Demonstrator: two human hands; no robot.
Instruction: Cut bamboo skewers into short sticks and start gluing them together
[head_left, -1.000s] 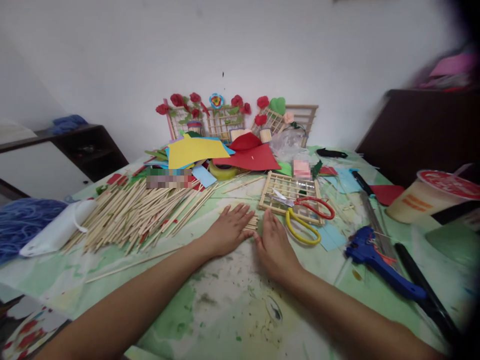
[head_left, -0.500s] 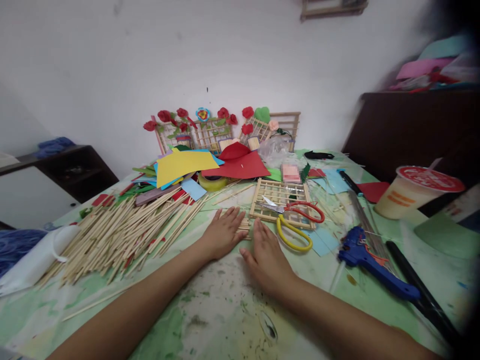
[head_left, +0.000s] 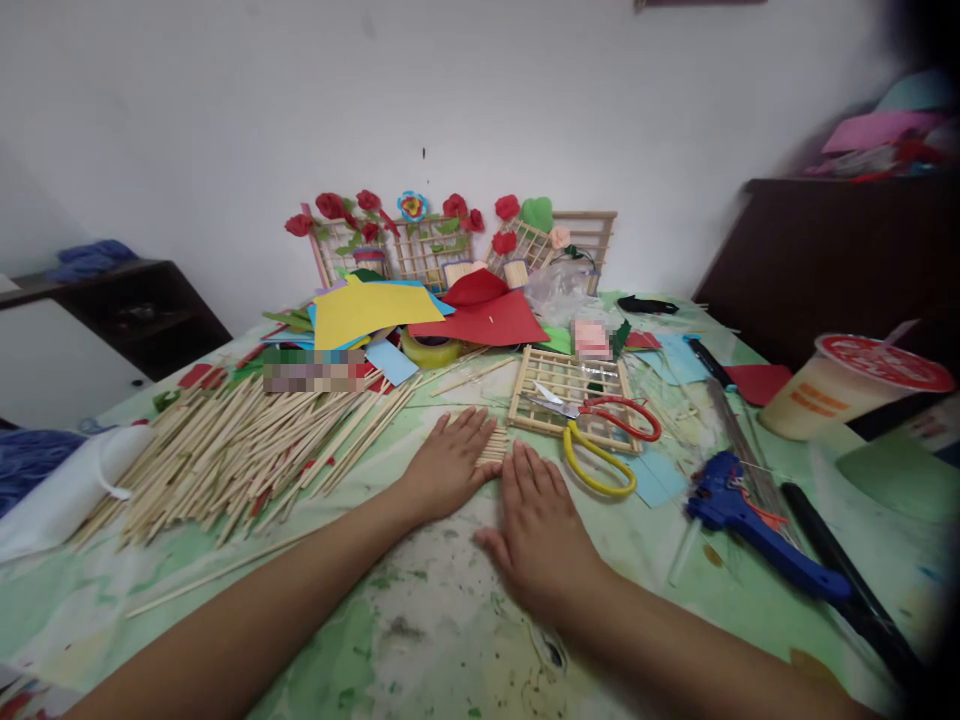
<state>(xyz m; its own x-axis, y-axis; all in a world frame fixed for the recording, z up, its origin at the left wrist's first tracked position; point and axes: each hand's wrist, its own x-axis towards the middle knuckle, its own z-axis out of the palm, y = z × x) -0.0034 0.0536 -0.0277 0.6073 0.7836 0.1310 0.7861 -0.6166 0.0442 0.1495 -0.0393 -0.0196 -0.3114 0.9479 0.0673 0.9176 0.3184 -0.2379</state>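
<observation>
My left hand lies flat with fingers stretched out over a small row of short wooden sticks, covering part of it. Just right of the row, my right hand rests palm down on the table, its thumb spread and its fingertips close to the sticks' ends. Whether those fingertips touch the sticks I cannot tell. Beyond my right hand, scissors with one red and one yellow handle lie partly on a wooden stick lattice. A large heap of loose sticks spreads left of my left hand.
A blue glue gun lies at the right, near a lidded drink cup. Yellow paper, red paper and a tape roll are piled at the back. Red paper flowers on lattices stand against the wall.
My right hand has turned flatter, its thumb now pointing further out to the left. My left hand stays on the stick row. The whole view has shifted slightly.
</observation>
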